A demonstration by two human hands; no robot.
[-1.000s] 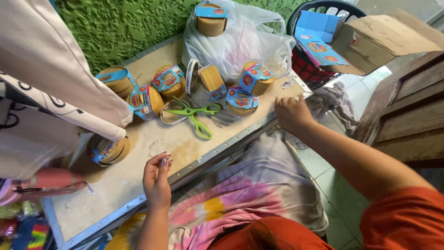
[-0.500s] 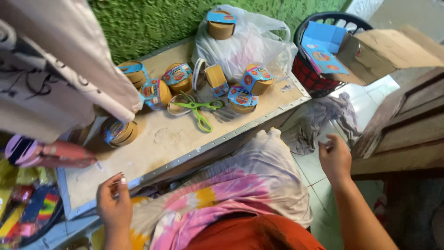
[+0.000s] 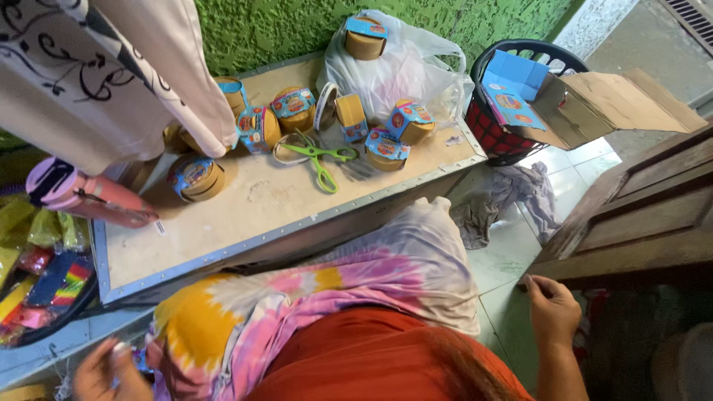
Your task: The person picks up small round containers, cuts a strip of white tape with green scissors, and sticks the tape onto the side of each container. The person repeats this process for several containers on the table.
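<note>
Green scissors (image 3: 319, 160) lie on the table (image 3: 245, 215), well apart from both hands. Right hand (image 3: 551, 308) hangs low, fingers curled. Left hand (image 3: 111, 367) perhaps pinches something small and blurred.

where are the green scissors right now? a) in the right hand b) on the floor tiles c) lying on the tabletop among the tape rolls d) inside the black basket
c: the green scissors lie flat on the tabletop beside the packaged tape rolls, with neither hand near them.
</note>
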